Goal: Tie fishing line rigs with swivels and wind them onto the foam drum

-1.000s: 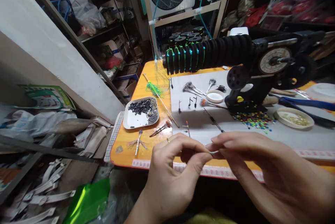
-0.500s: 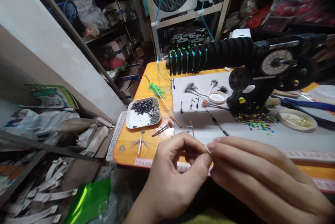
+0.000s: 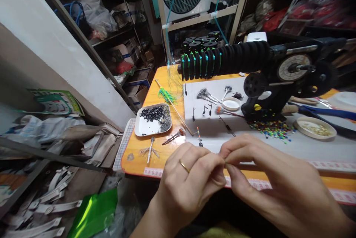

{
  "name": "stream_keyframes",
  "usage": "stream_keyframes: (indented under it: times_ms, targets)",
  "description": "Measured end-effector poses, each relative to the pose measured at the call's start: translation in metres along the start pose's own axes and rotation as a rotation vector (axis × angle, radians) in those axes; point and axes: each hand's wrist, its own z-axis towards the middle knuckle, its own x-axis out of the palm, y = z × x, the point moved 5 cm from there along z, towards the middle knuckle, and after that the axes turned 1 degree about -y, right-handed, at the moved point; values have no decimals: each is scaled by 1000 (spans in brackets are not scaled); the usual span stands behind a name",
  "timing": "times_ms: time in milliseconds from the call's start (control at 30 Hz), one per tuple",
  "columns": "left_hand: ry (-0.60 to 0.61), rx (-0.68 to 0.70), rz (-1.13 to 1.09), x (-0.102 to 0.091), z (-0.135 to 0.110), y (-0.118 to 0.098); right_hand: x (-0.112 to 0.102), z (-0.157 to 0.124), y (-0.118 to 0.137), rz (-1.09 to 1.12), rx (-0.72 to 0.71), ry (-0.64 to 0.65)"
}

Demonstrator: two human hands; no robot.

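My left hand [image 3: 191,178] is closed, its thumb and index finger pinched at the table's front edge. Fingertip to fingertip with it, my right hand [image 3: 272,178] is pinched too. Whatever lies between the fingertips is tiny and mostly covered by the fingers. Just beyond my left knuckles lies a small black piece with an orange-tipped stem [image 3: 199,138]. Several similar dark pieces, such as this black one [image 3: 228,128], lie on the white sheet [image 3: 211,125]. To the left, a white tray [image 3: 143,128] holds black tubes and grey metal bits.
A black geared machine [image 3: 256,86] with a ribbed roller stands at the back right. Colored beads [image 3: 274,128] are scattered by its base, near a shallow dish [image 3: 315,128] and blue-handled pliers [image 3: 325,110]. A stick with green fringe [image 3: 166,95] crosses the sheet's left edge.
My left hand has rolled over, showing its back and a ring. My right fingers have curled and its thumb now shows. The orange-tipped piece has come further into sight.
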Motion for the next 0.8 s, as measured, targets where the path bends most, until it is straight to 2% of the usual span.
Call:
stream_keyframes:
  times_ms: [100,300,400,600,733,800]
  targets:
    - [-32,-83,-47,-2,4,2,4,-1,0,-41,-39,19]
    - [-8,-519,-453,4,5,17,7,3,4,-130,-155,-11]
    - [-20,-665,-645,8,3,20,5,2,2,-104,-150,-49]
    - [-39,-747,-768,14,1,22,6,-12,7,-140,-96,-79]
    - [-47,-694,-677,13,-4,21,5,-16,6,-58,53,-115]
    - [-43,-659,-617,11,-9,19,5,-15,4,-24,79,-112]
